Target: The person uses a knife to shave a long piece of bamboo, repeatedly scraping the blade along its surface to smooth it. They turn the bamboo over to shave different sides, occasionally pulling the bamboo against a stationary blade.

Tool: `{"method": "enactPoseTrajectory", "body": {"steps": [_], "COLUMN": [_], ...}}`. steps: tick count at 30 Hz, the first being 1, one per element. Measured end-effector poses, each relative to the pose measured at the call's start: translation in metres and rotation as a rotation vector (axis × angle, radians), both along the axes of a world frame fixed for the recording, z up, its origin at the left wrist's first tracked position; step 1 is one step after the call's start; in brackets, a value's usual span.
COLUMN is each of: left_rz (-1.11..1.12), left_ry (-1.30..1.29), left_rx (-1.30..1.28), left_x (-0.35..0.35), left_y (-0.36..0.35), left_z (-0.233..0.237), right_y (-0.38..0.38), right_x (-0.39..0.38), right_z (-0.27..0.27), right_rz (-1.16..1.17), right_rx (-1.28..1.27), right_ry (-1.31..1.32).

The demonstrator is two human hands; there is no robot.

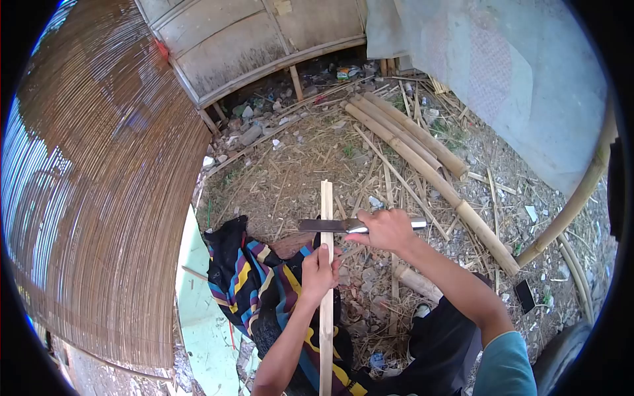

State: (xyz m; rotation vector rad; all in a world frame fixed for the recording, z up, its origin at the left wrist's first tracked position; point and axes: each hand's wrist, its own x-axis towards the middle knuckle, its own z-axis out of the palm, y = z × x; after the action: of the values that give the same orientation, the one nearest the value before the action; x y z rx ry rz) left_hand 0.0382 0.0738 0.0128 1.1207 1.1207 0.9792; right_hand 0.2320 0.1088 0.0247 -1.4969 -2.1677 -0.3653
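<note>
My left hand is closed around a long pale bamboo strip, which runs upright through the view from the bottom edge to a notched-looking far end. In my right hand is a knife with a dark flat blade and a shiny pale handle whose end shows past the hand. Its blade lies across the strip, just beyond my left fingers. Whether the edge bites into the strip cannot be seen. Beneath the strip, a striped multicoloured cloth lies by my legs.
Several bamboo poles lie on the littered ground at the right. A screen of thin slats stands at the left, near a pale green sheet. Translucent sheeting hangs at the back right. A dark flat rectangle lies at the right.
</note>
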Motion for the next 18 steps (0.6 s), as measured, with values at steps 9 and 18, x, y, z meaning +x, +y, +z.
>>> {"method": "enactPoseTrajectory", "body": {"steps": [9,18], "left_rz": [-0.114,-0.123], "left_ry": [-0.167,-0.054], "left_rx": [-0.047,0.008], "left_x": [-0.007,0.0], "left_y": [-0.023,-0.023], "left_z": [-0.007,-0.008], "right_y": [-0.033,-0.007], "right_x": [-0.008,0.012], "right_z": [-0.003,-0.006], "right_rz": [0.23,0.08], "right_rx": [0.019,-0.01], "right_ry": [0.027,0.113]}}
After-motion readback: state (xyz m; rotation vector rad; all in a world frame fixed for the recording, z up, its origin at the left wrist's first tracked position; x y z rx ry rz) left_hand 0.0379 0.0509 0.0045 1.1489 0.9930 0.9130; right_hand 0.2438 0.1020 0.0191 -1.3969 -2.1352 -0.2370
